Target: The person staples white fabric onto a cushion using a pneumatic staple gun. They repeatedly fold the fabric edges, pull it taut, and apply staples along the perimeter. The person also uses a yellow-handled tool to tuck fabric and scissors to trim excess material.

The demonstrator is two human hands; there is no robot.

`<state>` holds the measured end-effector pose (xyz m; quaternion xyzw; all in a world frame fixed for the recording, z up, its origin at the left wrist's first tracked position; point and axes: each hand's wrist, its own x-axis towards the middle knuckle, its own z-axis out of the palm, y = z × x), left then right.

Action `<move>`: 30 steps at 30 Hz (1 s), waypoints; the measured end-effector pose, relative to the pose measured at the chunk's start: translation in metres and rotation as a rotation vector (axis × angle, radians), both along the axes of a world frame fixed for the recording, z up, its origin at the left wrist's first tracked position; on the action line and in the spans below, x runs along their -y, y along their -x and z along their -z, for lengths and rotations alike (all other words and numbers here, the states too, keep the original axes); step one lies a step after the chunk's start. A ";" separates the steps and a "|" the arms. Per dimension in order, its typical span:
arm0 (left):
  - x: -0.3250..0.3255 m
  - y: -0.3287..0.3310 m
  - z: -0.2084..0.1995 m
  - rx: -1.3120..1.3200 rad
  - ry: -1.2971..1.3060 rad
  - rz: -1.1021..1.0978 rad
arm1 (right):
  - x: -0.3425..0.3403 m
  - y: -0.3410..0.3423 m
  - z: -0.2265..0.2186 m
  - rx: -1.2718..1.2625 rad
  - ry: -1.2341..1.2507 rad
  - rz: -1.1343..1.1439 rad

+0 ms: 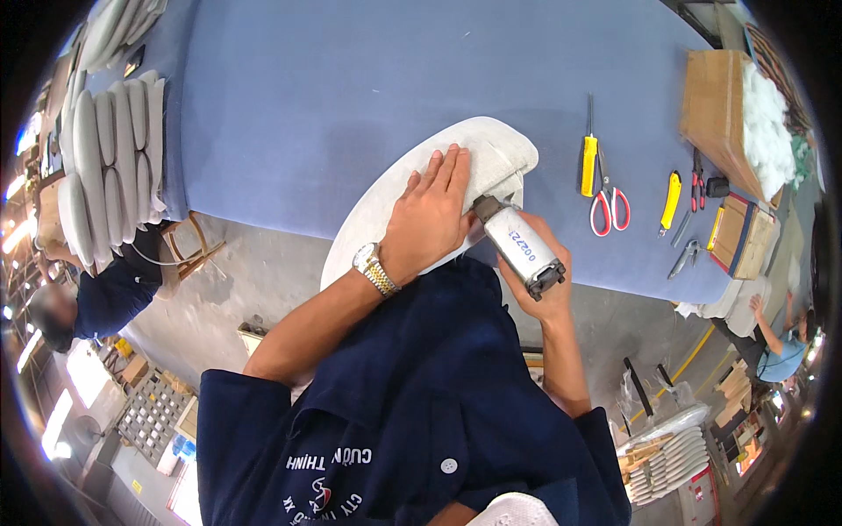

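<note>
A pale grey fabric-covered pad [377,219] with a rounded end lies at the near edge of the blue table, partly against my body. My left hand [428,210] rests flat on it, fingers stretched out and pressing the fabric. In my right hand [551,272] is a silver and black staple gun [517,241], my fingers wrapped round its body. Its nose meets the pad's right edge, by a fold of loose fabric. The staple gun's underside and the fingertips gripping it are partly hidden.
Right of the pad lie a yellow-handled screwdriver [588,162], red-handled scissors [609,206], a yellow cutter [671,202] and red-handled pliers [698,180]. Beyond them stands a cardboard box [715,105] of white stuffing. Stacked grey pads [110,167] stand at left. Other people work at both sides.
</note>
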<state>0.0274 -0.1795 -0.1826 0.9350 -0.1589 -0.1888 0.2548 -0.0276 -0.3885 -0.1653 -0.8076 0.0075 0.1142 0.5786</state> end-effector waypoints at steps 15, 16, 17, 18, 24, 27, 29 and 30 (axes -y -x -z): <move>0.004 -0.012 0.006 0.001 0.015 -0.061 | -0.009 0.005 0.013 0.043 -0.039 0.105; 0.005 -0.015 0.005 -0.003 0.014 -0.056 | -0.007 0.005 0.012 0.038 -0.034 0.092; 0.004 -0.015 0.005 -0.016 0.012 -0.057 | -0.007 0.005 0.012 0.029 -0.038 0.084; 0.004 -0.015 0.005 -0.018 0.010 -0.054 | -0.006 0.004 0.012 0.023 -0.041 0.072; 0.007 0.007 0.021 -0.021 0.090 -0.090 | 0.001 0.010 0.003 -0.045 0.118 -0.047; 0.014 0.008 0.021 0.034 -0.001 -0.026 | 0.001 0.014 0.009 -0.227 -0.096 0.045; 0.014 0.002 0.009 -0.004 -0.041 -0.025 | 0.011 0.027 0.045 -0.043 -0.008 0.043; 0.007 0.001 0.005 -0.010 -0.057 -0.031 | 0.013 0.028 0.056 0.061 0.032 -0.019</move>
